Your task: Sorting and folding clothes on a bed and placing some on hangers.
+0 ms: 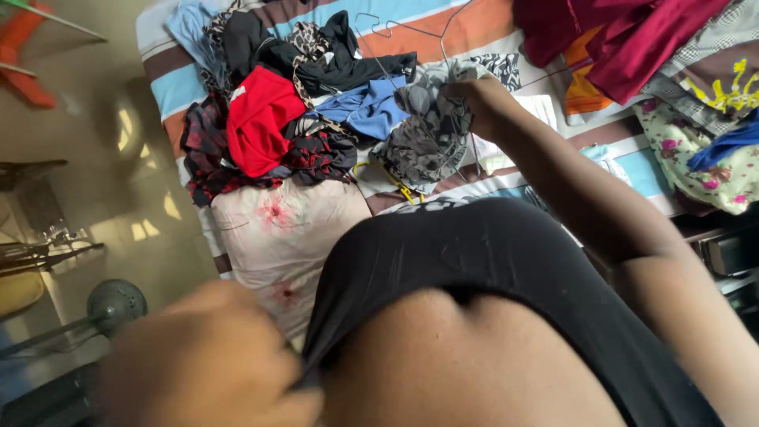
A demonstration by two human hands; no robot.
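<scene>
Two hands are busy: my right hand [474, 103] is closed on a grey patterned garment [431, 130] lifted just above the striped bed [474, 32], beside a wire hanger [395, 35]. My left hand [213, 356], blurred and close, pinches my black shirt's hem [474, 253]. I judge sorting is underway; next, the garment needs spreading flat.

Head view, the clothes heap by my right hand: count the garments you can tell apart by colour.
Red garment: 1
Blue garment: 1
Black garment: 1
Pale blue garment: 1
Dark checked garment: 1
Grey patterned garment, held in the right hand: 1
Total: 6
The left hand pinches the worn black shirt; not counted.
</scene>
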